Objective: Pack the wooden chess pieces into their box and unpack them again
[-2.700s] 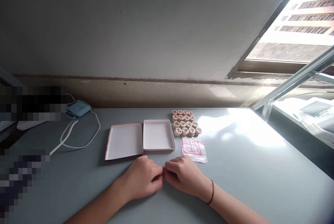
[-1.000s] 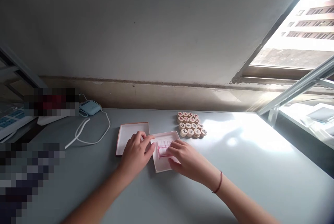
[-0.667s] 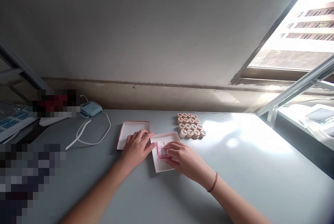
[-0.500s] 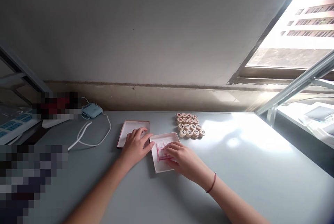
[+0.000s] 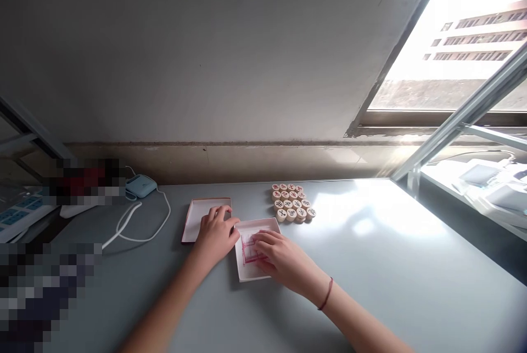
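Note:
A shallow white box [image 5: 242,273] sits in front of me with a folded, clear-looking sheet [image 5: 248,253] with red lines inside it. My right hand [image 5: 284,257] reaches over the box's right side, its fingers curled down on the sheet; the fingertips are partly hidden. My left hand [image 5: 216,236] is spread between the box and a second shallow tray, the box lid [image 5: 195,225]. Its thumb and forefinger are at the box's left edge, the other fingers over the lid. Behind the box stand stacked round xiangqi pieces [image 5: 291,203] with red and black characters.
A light blue device [image 5: 141,185] with a white cable [image 5: 145,240] lies at the back left, near a power strip [image 5: 18,213]. The wall [image 5: 247,163] borders the grey table [image 5: 349,281] at the back. Metal bars [image 5: 444,106] and a shelf stand at the right.
The view has shifted, so everything sits slightly lower and further left. Both hands keep nearly the same places at the box; the right fingers have moved only slightly on the sheet.

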A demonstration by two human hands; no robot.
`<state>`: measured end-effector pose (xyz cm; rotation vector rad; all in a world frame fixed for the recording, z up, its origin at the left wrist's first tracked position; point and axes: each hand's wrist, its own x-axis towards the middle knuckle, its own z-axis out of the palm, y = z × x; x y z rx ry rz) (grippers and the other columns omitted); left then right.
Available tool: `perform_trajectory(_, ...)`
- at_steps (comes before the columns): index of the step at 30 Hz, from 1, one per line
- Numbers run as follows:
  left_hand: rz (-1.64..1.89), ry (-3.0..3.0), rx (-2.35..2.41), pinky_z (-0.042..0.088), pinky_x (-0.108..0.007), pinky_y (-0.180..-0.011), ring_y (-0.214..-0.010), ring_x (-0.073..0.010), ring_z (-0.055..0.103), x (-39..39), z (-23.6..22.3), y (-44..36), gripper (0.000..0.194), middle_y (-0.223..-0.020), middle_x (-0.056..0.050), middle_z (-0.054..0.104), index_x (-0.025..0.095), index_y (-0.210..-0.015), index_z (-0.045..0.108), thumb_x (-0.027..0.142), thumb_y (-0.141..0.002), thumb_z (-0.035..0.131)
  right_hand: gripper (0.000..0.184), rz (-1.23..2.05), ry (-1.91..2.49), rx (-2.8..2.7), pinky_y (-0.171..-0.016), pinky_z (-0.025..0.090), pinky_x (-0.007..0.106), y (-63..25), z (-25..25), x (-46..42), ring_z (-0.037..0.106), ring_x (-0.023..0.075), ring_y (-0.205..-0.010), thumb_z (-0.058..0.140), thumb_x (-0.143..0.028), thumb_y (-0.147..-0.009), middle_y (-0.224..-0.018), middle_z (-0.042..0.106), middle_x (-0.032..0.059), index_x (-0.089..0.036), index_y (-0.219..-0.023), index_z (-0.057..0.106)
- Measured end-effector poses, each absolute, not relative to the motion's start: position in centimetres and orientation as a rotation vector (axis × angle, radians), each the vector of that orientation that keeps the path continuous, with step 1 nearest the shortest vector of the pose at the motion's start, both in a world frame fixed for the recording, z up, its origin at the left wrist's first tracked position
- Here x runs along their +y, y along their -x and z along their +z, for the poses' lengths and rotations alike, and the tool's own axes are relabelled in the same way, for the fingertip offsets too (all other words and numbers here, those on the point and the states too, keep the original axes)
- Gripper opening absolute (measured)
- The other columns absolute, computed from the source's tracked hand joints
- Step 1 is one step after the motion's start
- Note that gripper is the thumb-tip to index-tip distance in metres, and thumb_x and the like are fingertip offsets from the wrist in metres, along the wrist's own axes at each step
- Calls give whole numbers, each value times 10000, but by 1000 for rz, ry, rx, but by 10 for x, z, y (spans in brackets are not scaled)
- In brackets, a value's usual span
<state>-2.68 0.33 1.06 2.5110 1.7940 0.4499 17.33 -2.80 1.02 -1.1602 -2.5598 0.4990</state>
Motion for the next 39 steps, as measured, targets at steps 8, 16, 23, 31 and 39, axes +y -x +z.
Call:
perform_trajectory(8,527,-2527,1765,478,-421,-814,-1061,-255,501,-5,1,32,293,-1146,-73,581,268,-1026,694,171,-854,478,186,235,1426,-2309,-951,445,382,-187,40,16,536,238,-1150,494,-226,-909,-1194,606,108,-180,-1018,637)
perform_trajectory(16,605,-2504,1762,461,-435,-828,-1068,-270,502,-6,2,32,213,-1108,-75,592,248,-897,708,179,-846,513,288,225,2135,-2215,-665,420,262,-175,38,105,635,227,-923,447,-201,-871,-1091,633,136,-171,-1110,604)
perform_trajectory(23,637,-2509,1779,465,-414,-807,-1061,-261,496,-7,3,33,215,-1081,-73,603,211,-754,703,189,-867,521,272,285,2273,-2250,-665,438,272,-163,30,121,663,251,-907,468,-64,-798,-979,683,174,-128,-956,680)
perform_trajectory(31,641,-2532,1781,463,-425,-811,-1083,-265,488,-5,-2,33,217,-1093,-68,608,200,-767,698,187,-880,513,297,287,2305,-2209,-692,463,301,-162,27,122,662,278,-935,469,-50,-796,-1003,678,205,-102,-1004,676)
perform_trajectory(39,656,-2534,1766,466,-430,-830,-1091,-268,490,-5,-7,31,214,-1083,-67,619,208,-769,699,195,-880,515,269,259,2172,-2159,-670,446,294,-155,41,108,661,271,-896,466,-93,-810,-966,686,172,-131,-982,669)
